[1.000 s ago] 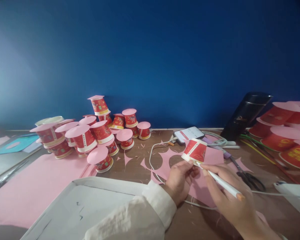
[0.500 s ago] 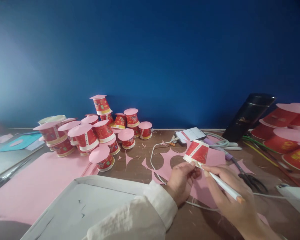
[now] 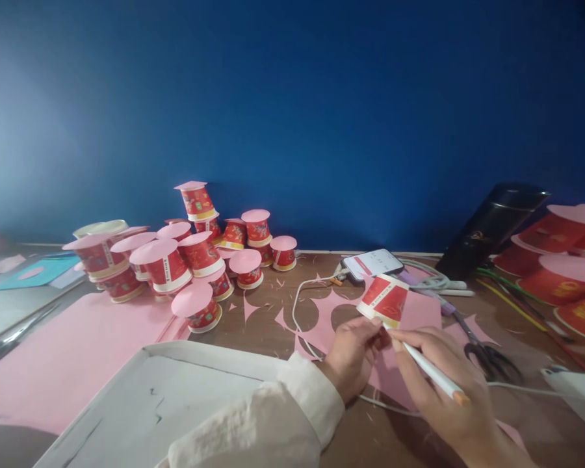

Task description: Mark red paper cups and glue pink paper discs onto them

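Note:
A red paper cup [image 3: 385,298] with a white stripe leans in front of me, its rim towards me. My left hand [image 3: 353,348] pinches it at the rim, thumb uppermost. In my right hand [image 3: 448,377] is a white pen [image 3: 433,370] with an orange end, its tip close to the cup's rim by my left thumb. Whether the tip touches the rim I cannot tell. Under both hands lies a cut pink paper sheet [image 3: 422,309] with round cut-outs.
Red cups topped with pink discs [image 3: 160,263] stand stacked at the left. More cups [image 3: 556,279] are at the far right, beside a black flask [image 3: 492,227]. A phone [image 3: 373,263], white cable [image 3: 296,305], scissors [image 3: 490,361] and a white board [image 3: 190,396] surround my hands.
The cup has turned slightly in my left hand, showing more of a yellow band near the rim. My right hand with the pen has shifted slightly left.

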Demonstrator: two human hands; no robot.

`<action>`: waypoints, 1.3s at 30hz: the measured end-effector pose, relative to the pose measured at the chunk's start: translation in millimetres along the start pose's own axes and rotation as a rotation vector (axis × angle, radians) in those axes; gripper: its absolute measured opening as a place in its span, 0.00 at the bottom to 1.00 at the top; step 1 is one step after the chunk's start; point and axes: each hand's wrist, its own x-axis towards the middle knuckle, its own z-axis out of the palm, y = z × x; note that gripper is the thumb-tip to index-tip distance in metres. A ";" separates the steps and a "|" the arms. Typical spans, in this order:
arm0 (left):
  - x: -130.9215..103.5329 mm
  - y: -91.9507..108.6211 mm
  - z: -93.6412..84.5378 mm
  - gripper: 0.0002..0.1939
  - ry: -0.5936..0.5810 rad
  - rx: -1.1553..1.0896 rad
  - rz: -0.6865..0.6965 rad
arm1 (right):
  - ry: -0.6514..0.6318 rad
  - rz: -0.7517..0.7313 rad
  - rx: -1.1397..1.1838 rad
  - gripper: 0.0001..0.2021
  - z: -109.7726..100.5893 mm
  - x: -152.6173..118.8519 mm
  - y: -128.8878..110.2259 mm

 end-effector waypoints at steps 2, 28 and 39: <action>-0.3 -0.5 0.2 0.20 0.000 0.004 0.004 | 0.014 0.016 -0.010 0.09 0.0 0.5 0.5; -0.6 -3.2 -3.3 0.23 -0.004 0.086 0.013 | 0.013 0.001 0.006 0.09 -1.6 -0.5 3.5; 1.1 -5.4 -3.1 0.24 -0.066 0.121 0.024 | 0.052 0.002 -0.053 0.09 -0.5 6.5 -0.5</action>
